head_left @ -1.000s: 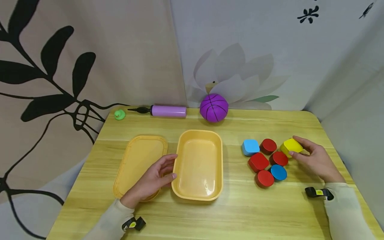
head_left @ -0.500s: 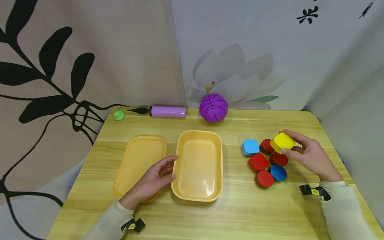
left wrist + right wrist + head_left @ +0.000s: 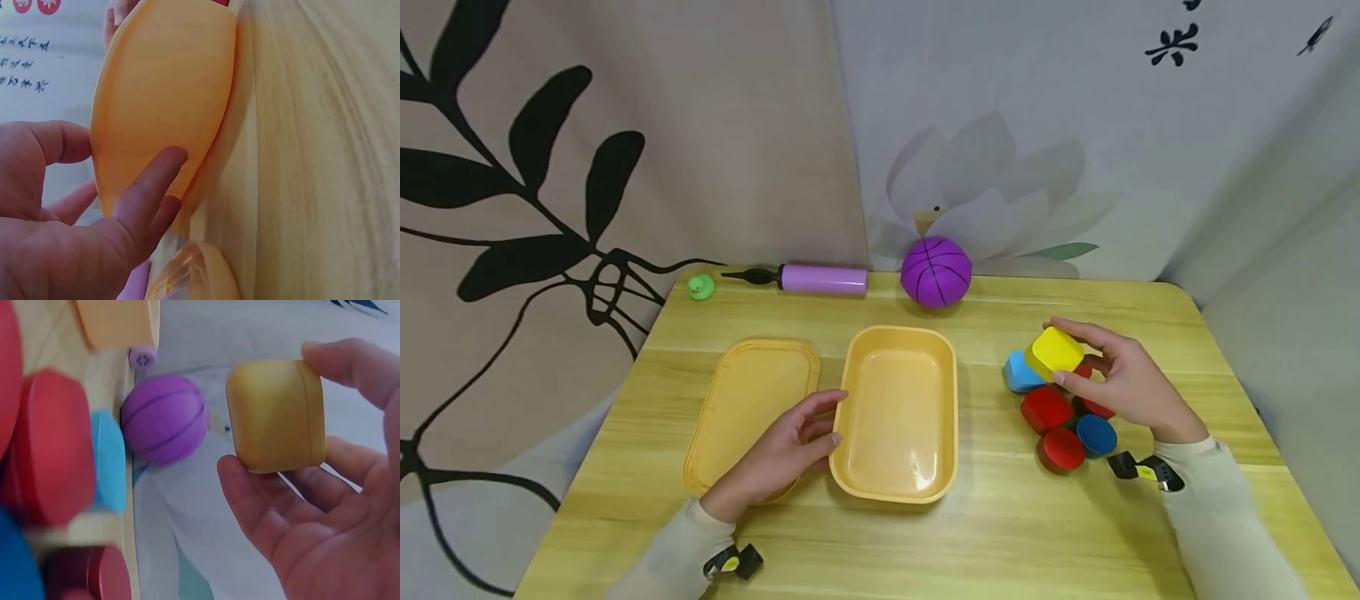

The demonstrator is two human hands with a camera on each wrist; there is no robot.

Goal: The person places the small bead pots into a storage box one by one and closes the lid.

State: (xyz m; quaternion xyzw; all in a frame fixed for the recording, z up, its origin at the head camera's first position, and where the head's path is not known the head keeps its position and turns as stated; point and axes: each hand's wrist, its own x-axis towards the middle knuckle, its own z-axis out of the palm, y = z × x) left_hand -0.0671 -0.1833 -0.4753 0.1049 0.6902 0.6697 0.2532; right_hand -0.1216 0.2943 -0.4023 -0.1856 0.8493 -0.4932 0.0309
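Note:
My right hand (image 3: pixel 1123 379) pinches a yellow rounded-square block (image 3: pixel 1055 350) between thumb and fingertips, held up over a group of coloured blocks. In the right wrist view, a seam runs near one end of the yellow block (image 3: pixel 275 415), and the wall is behind it. My left hand (image 3: pixel 778 446) has its fingertips and thumb against the left side of a pale orange tray (image 3: pixel 844 467), fingers loosely extended. The left wrist view shows those fingers at the outer wall of the tray (image 3: pixel 169 81). A matching flat lid (image 3: pixel 737 417) lies partly under the left hand.
Below the yellow block sit a light blue square block (image 3: pixel 1018 375), a red square block (image 3: pixel 1045 408), a red round block (image 3: pixel 1060 450), a blue round block (image 3: pixel 1097 435) and more red ones. Along the back are a green duck (image 3: pixel 701 287), purple pump (image 3: pixel 823 279) and purple ball (image 3: pixel 936 272).
My right hand has lifted the yellow block from the right end of the group and carried it left, over the light blue block. The left hand stays at the tray's side.

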